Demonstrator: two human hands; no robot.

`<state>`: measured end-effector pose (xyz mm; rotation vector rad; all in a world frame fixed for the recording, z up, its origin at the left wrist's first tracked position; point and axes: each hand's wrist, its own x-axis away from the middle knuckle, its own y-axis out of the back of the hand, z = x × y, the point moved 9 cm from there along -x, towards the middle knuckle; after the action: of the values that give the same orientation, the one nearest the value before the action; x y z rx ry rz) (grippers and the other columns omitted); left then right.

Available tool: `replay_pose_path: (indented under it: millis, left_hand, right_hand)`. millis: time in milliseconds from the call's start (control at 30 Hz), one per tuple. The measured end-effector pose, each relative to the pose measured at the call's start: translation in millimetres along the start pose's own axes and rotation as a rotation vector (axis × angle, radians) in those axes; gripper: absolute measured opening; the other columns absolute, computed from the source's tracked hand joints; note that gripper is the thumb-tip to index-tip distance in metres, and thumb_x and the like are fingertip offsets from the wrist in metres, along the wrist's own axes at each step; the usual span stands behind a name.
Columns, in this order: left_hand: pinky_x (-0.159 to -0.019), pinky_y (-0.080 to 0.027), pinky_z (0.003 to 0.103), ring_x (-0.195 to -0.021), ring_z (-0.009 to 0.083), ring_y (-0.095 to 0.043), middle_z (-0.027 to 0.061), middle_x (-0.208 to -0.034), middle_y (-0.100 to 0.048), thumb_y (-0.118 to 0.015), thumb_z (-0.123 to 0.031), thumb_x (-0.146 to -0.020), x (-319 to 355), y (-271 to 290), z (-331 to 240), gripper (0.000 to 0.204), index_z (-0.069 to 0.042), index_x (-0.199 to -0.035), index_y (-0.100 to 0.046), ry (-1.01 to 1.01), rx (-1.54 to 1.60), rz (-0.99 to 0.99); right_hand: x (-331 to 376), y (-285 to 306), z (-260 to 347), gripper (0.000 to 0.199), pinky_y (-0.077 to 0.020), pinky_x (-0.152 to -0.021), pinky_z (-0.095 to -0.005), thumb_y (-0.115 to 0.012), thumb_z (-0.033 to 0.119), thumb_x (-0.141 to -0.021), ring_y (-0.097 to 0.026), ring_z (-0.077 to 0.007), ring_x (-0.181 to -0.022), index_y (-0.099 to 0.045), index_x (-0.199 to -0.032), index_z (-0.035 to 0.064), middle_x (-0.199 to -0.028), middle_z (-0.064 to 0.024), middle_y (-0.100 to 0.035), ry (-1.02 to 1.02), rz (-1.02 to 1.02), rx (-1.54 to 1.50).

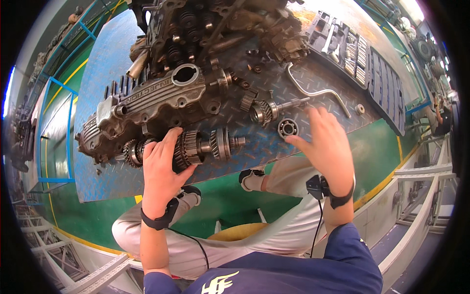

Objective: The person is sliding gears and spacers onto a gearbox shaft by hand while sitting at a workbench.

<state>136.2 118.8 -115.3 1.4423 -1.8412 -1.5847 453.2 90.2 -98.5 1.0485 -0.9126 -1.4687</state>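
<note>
My left hand is wrapped over a long gear shaft lying near the table's front edge. Its fingers reach across the shaft between two gear sets, with the thumb along the near side. My right hand is to the right, fingers stretched out and thumb apart. The thumb tip is at the edge of a ball bearing lying on the table; whether it touches cannot be told. Just beyond the bearing lies a shorter gear shaft, its thin end pointing right.
A ribbed metal valve cover lies behind the long shaft. A greasy engine block stands at the back. An open tool case, a bent metal rod and a small washer lie on the right of the blue-and-grey tread-plate table.
</note>
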Motion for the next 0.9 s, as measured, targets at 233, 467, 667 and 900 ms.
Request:
replay_pose_path:
  millis: [233, 467, 667, 900]
  left_hand:
    - [-0.107, -0.045, 0.045, -0.122, 0.0326, -0.070, 0.0137, -0.144, -0.070, -0.096, -0.014, -0.067, 3.5, -2.7, 2.5, 0.091, -0.001, -0.148, -0.057, -0.010, -0.022, 0.009]
    - [-0.107, -0.045, 0.044, -0.119, 0.0315, -0.070, 0.0122, -0.142, -0.071, -0.097, -0.015, -0.067, 4.6, -4.2, 1.0, 0.092, -0.001, -0.148, -0.057, -0.009, -0.044, 0.006]
    - [-0.107, -0.045, 0.044, -0.117, 0.0309, -0.071, 0.0124, -0.141, -0.072, -0.097, -0.015, -0.066, 4.1, -5.1, 2.3, 0.093, -0.001, -0.149, -0.057, -0.015, -0.049, -0.006]
    - [-0.108, -0.046, 0.046, -0.111, 0.0361, -0.062, 0.0104, -0.133, -0.074, -0.096, -0.011, -0.064, 5.1, -4.6, 4.8, 0.093, -0.006, -0.150, -0.061, 0.017, -0.003, -0.027]
  right_hand:
    - [-6.2, -54.1, -13.3, 0.060, -0.0589, -0.092, -0.0484, -0.093, 0.035, -0.083, -0.066, -0.0435, -0.107, -0.058, -0.112, -0.0053, -0.110, -0.0242, -0.062, -0.123, 0.016, 0.023]
    - [-5.9, -40.7, 19.3, 0.051, -0.0550, -0.095, -0.0485, -0.088, 0.022, -0.087, -0.067, -0.0442, -0.107, -0.063, -0.122, -0.0046, -0.115, -0.0226, -0.065, 0.046, 0.116, -0.502]
    - [-0.9, -58.8, 33.4, 0.055, -0.0554, -0.097, -0.0449, -0.088, 0.018, -0.087, -0.067, -0.0383, -0.108, -0.064, -0.133, -0.0001, -0.123, -0.0174, -0.066, 0.042, 0.054, -0.600]
    - [-9.4, -66.6, 40.8, 0.060, -0.0587, -0.095, -0.0389, -0.091, 0.006, -0.082, -0.072, -0.0285, -0.105, -0.066, -0.137, -0.0026, -0.122, -0.0152, -0.070, 0.143, 0.043, -0.942]
